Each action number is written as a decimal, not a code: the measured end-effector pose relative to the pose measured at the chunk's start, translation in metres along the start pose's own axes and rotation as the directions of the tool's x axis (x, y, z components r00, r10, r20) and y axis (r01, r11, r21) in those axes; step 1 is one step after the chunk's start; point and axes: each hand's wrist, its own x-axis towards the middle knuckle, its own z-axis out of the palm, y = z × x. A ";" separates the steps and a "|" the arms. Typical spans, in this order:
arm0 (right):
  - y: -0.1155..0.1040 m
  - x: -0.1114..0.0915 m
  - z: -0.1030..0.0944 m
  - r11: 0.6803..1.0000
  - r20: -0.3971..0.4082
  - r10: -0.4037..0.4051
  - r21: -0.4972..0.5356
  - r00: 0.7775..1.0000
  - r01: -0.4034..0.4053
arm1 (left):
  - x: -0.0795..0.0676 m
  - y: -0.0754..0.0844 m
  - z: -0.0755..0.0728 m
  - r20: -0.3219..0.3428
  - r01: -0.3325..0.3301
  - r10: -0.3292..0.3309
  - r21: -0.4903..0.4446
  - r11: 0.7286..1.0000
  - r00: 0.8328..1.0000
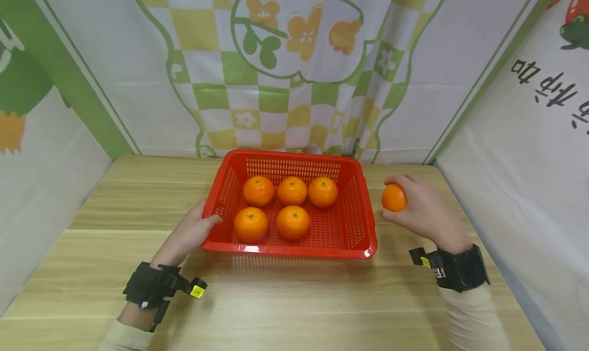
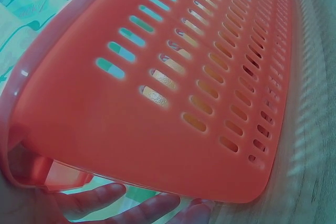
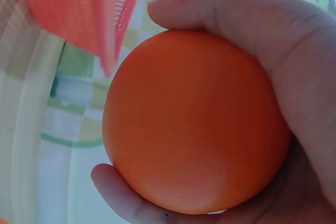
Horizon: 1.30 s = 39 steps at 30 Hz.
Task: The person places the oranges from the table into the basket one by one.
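Observation:
A red plastic basket (image 1: 317, 252) with slotted walls holds several oranges, three in a back row and two in front, such as the front left orange (image 1: 250, 224). My left hand (image 1: 187, 234) grips the basket's left side, thumb over the rim. In the left wrist view its fingers (image 2: 149, 211) lie along the outside of the basket wall (image 2: 79, 119). To the right of the basket, my right hand (image 1: 425, 210) holds a single orange (image 1: 393, 197). Thumb and fingers wrap around that orange (image 3: 194, 124) in the right wrist view; its far side is hidden.
Everything stands on a light wooden table (image 1: 276, 310). A checked, flower-printed cloth (image 1: 294, 100) hangs right behind the basket. White printed panels close in the left and right sides. Each wrist wears a black strap, the right strap (image 1: 462, 269) having a small camera mount.

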 end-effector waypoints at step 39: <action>-0.056 0.052 0.020 0.991 0.102 -0.130 0.002 0.986 0.131 | -0.001 0.000 0.002 -0.009 0.015 -0.015 0.006 1.000 1.000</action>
